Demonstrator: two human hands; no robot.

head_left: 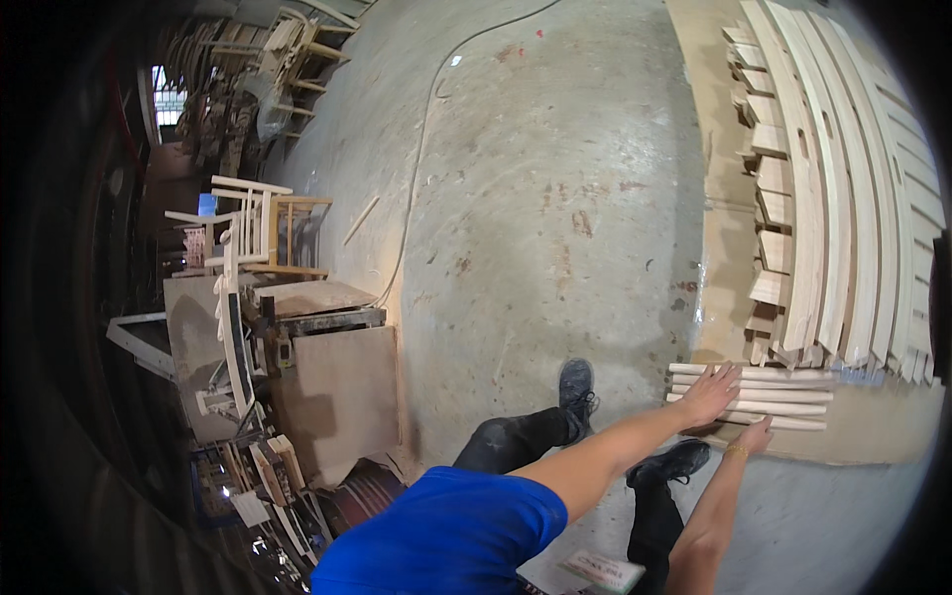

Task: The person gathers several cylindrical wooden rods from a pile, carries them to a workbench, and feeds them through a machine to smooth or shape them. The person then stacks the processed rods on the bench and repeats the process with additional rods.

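Note:
Several pale, round wooden rods (783, 408) lie side by side on a brown sheet on the floor, at the lower right. My left hand (710, 397) rests across them with its fingers spread. Nearer to me, my right hand (756, 436) has its fingers curled at the rod on the near side of the row. Part of that grip is hidden by the hand itself.
Beyond the rods stands a large stack of curved wooden pieces (833, 188) on the brown sheet (873, 436). To the left are a board-sided bench (347, 387), a wooden chair frame (270, 228) and a loose stick (361, 220). A cable (420, 149) crosses the concrete floor.

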